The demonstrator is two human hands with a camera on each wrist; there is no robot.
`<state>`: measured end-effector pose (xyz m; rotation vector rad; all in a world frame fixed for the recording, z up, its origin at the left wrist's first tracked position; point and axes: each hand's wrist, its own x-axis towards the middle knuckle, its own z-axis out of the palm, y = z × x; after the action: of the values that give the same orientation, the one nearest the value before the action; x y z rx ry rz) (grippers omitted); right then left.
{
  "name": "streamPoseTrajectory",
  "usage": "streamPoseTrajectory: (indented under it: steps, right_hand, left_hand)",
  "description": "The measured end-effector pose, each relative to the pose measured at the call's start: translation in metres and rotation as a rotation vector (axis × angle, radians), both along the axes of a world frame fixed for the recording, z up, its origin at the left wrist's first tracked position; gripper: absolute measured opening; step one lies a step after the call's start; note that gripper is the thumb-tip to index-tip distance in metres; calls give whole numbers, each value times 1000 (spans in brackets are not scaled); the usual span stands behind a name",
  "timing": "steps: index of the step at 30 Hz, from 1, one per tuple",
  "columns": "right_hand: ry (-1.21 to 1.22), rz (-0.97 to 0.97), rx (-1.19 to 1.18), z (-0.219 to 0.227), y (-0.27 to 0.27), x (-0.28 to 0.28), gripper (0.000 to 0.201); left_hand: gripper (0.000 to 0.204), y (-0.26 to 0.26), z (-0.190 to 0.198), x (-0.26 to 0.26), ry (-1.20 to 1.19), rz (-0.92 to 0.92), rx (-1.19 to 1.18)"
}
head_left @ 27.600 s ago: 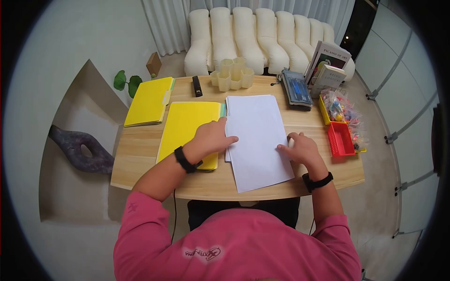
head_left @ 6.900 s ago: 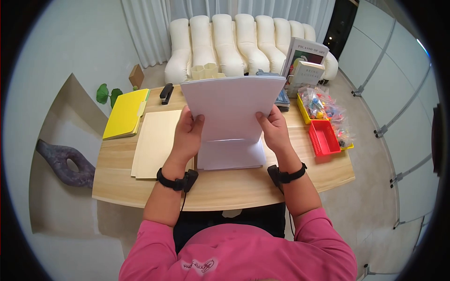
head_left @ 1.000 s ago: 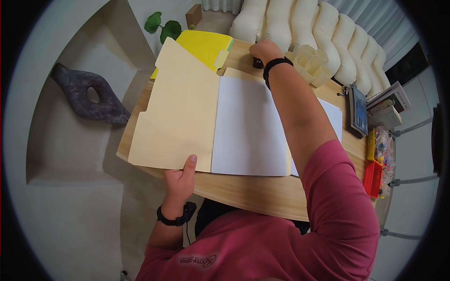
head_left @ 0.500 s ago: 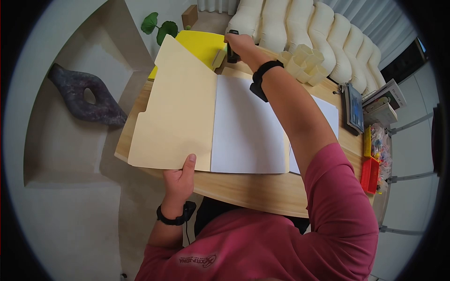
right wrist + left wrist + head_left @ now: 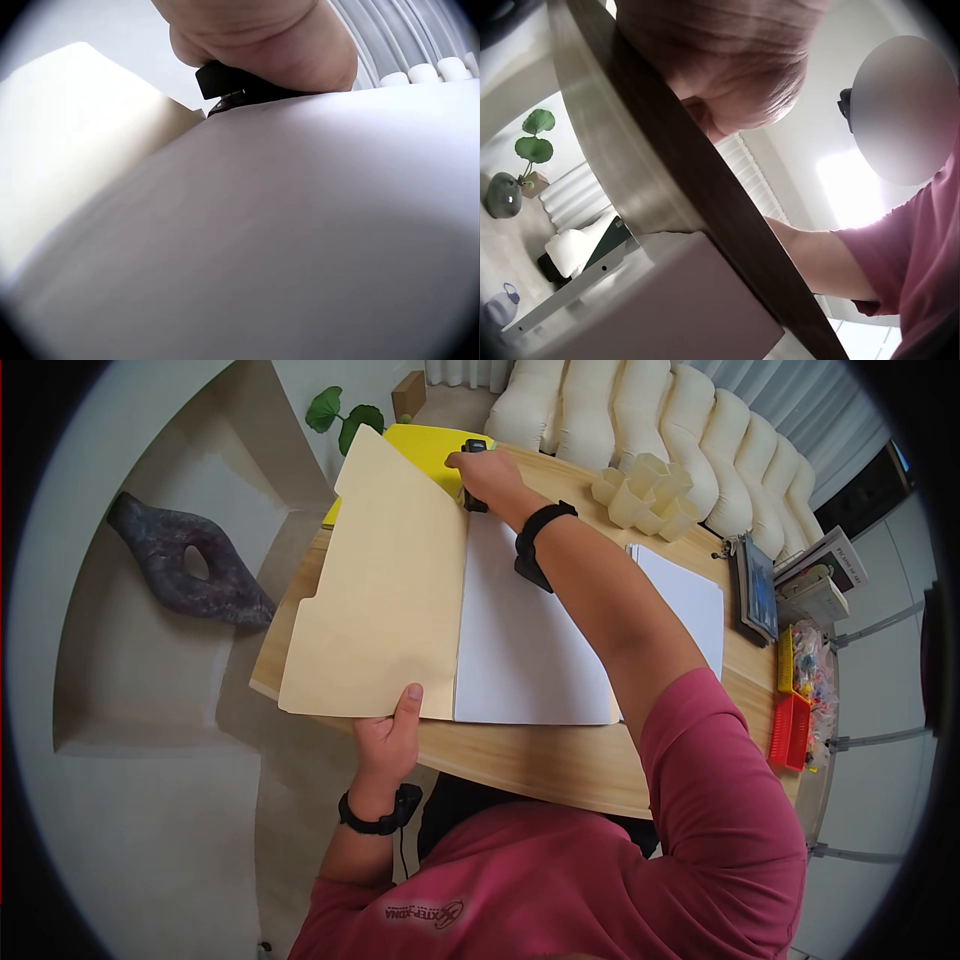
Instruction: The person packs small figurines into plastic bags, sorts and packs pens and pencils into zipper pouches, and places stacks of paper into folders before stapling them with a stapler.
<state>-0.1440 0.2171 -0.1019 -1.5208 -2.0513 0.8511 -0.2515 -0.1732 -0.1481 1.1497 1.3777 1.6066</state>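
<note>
A cream file folder (image 5: 375, 610) lies spread on the wooden table, with white paper (image 5: 520, 640) covering its right side. At the folder's near edge, my left hand (image 5: 388, 745) pinches the cover, thumb on top and fingers underneath. My right hand (image 5: 493, 478) grips a black stapler (image 5: 475, 448) at the far end of the fold, by the top of the paper. In the right wrist view the stapler (image 5: 219, 81) sticks out below the hand, right at the paper's edge. The left wrist view shows my left hand (image 5: 727, 60) against the table edge, its fingers mostly hidden.
A yellow folder (image 5: 425, 452) lies behind the cream one. More white sheets (image 5: 685, 600) lie to the right. A pale honeycomb holder (image 5: 650, 498) stands at the back. Along the right side are a blue pouch (image 5: 757, 592), books (image 5: 825, 572) and a red basket (image 5: 790, 730).
Over the last second my right hand has lifted the stapler off the table and brought it left and nearer, to the folder's fold. My left hand keeps its hold on the folder.
</note>
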Motion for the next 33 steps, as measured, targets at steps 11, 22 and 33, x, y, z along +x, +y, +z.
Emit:
streamPoseTrajectory:
  steps: [11,22,33]
  right_hand:
    - [174,-117,-47,-2,-1,2,64]
    - [-90,-317,113,18,48,84,33]
    - [-71,-398,150,-20,62,91,22]
  left_hand:
    - [25,1,0,0,16,4,18]
    - [25,3,1,3,85,33,94]
    - [30,1,1,0,40,-28,83]
